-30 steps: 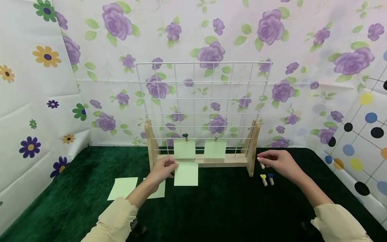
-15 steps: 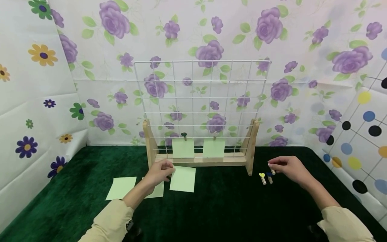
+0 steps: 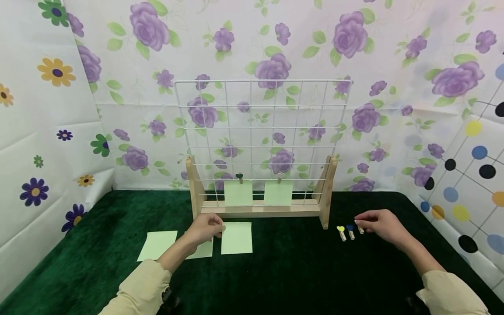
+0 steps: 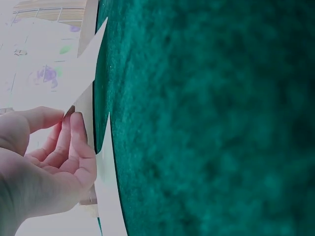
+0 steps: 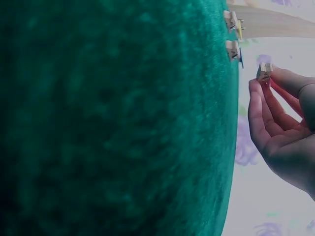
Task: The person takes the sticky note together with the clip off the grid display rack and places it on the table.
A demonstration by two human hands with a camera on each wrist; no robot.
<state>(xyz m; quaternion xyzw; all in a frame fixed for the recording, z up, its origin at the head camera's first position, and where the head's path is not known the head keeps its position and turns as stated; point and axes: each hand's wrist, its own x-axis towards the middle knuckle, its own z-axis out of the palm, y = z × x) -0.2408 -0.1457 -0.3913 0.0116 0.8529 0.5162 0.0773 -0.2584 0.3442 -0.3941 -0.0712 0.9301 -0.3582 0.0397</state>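
My left hand [image 3: 205,228] pinches the upper left corner of a pale green paper sheet [image 3: 236,238], held low over the cloth in front of the rack. In the left wrist view that sheet [image 4: 91,66] slants up from the fingertips. My right hand [image 3: 383,225] pinches a small wooden clothespin [image 3: 360,228]; the right wrist view shows the clothespin's end [image 5: 264,72] between thumb and fingers. Just left of it lie a clothespin with a blue heart [image 3: 351,232] and one with a yellow heart [image 3: 341,233]. Two more sheets lie at the left, one sheet [image 3: 157,245] beside another [image 3: 201,249] partly under my left hand.
A white wire grid [image 3: 264,128] stands in a wooden base [image 3: 261,214] at the back. Two green sheets hang low on it, one [image 3: 238,193] by a dark green heart clothespin [image 3: 239,177], the other [image 3: 278,193] by a pale one [image 3: 280,178]. Dark green cloth [image 3: 291,271] covers the table.
My left hand has lowered the sheet toward me, away from the rack. My right hand has carried its clothespin right and toward me, to beside the other two.
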